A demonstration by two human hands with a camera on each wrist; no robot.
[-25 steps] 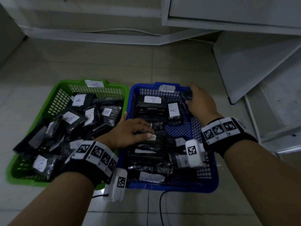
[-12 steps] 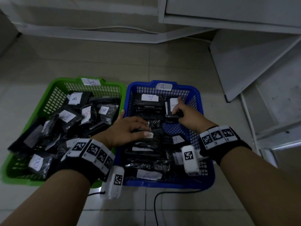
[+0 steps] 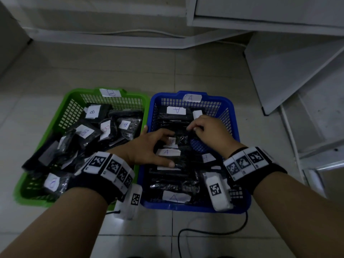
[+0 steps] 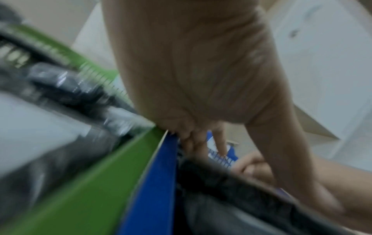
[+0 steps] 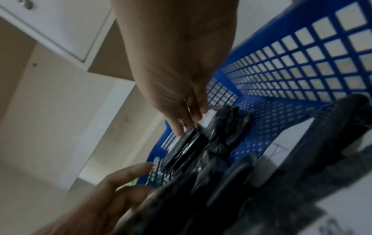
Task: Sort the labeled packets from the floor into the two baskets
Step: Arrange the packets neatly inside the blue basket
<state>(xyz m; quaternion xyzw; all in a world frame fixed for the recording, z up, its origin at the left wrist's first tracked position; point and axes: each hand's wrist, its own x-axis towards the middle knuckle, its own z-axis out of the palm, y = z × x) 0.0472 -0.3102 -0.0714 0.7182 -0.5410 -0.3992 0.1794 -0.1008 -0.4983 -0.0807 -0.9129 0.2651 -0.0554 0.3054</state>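
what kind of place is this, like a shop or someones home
Probably an indoor storage or work corner, not clearly a shop or a home: a bare tiled floor, white cabinets with loose white panels leaning beside them, and a green basket and blue basket of lettered packets.

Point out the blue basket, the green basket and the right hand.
blue basket (image 3: 191, 94): head view, far rim beside the A tag.
green basket (image 3: 74, 94): head view, far left rim corner.
right hand (image 3: 210, 131): head view, back of the hand.

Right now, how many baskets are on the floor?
2, side by side: the green basket on the left, tagged B; the blue basket on the right, tagged A.
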